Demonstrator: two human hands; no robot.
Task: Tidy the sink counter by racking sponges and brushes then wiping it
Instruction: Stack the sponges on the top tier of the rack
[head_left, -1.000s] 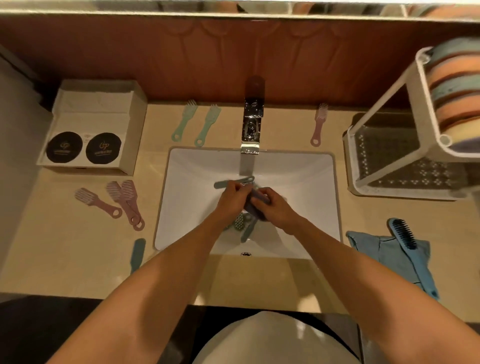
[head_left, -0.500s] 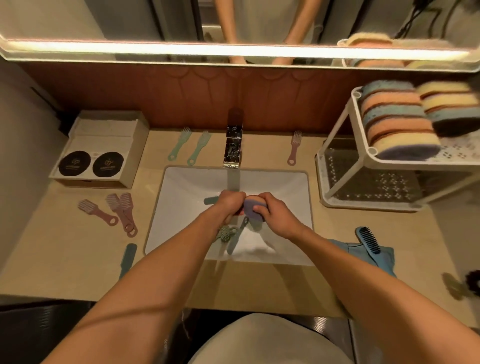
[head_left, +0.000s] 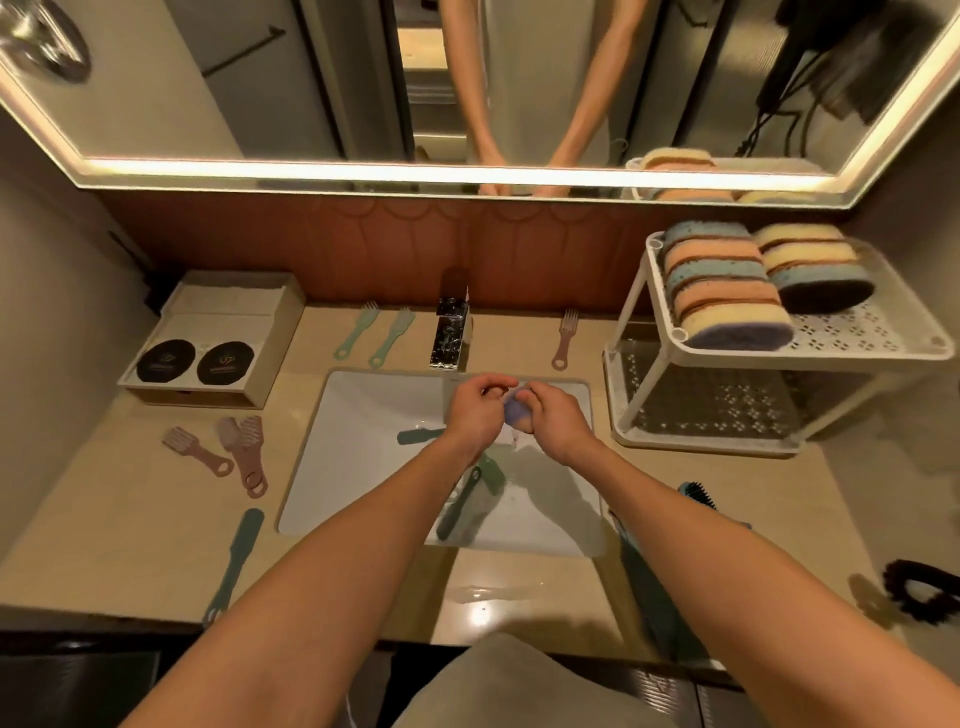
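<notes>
Purple sponge (head_left: 516, 414) half-hidden between left hand (head_left: 475, 415) and right hand (head_left: 558, 423)

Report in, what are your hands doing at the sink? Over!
Left hand, right hand: both grip sponge above sink. Brushes lying underneath. Rack unobstructed.

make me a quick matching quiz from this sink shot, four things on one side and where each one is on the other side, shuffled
Things
1. stacked sponges
2. light green brushes
3. three pink brushes
4. blue sponge

Places
A. gripped between left hand and right hand
B. counter left of the sink
C. top shelf of the rack
D. counter behind the sink, left of the tap

Pairs: 1-C, 2-D, 3-B, 4-A
</notes>
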